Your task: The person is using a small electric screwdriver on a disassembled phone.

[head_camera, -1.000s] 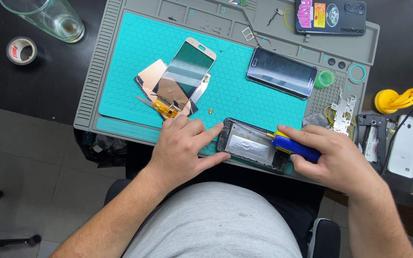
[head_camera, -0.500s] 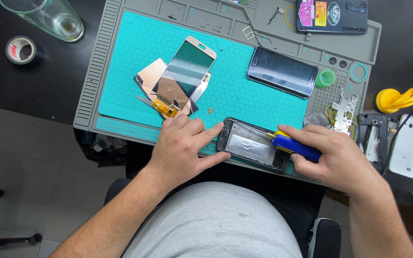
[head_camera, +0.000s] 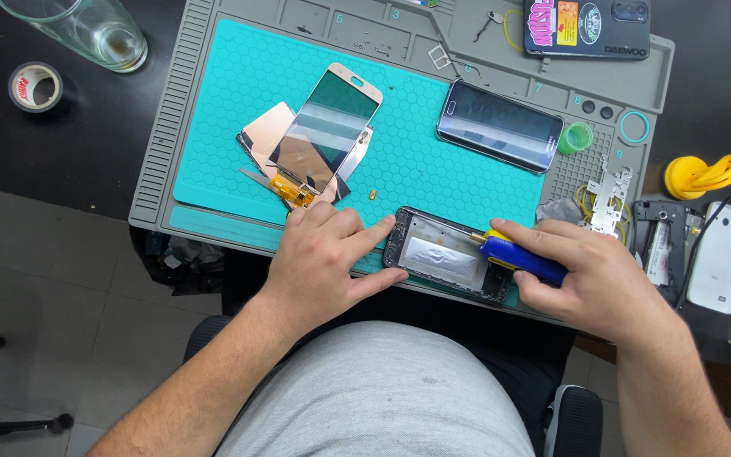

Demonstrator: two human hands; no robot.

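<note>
Opened phone chassis [head_camera: 448,254] lies lower centre of frame, on front edge of teal work mat [head_camera: 230,135]. Left hand [head_camera: 323,262] spread, forefinger and thumb bracing chassis left end. Right hand [head_camera: 598,279] wrapped around blue-handled screwdriver [head_camera: 518,256], tip on chassis right part. Detached screen panel [head_camera: 323,131] upper left of chassis; dark phone [head_camera: 501,125] above; drinking glass [head_camera: 95,30] top left.

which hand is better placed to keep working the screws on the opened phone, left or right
Right. The right hand already grips the blue screwdriver with its tip over the opened phone. The left hand has no tool; its finger and thumb brace the phone's left end, so it likely suits steadying.
</note>
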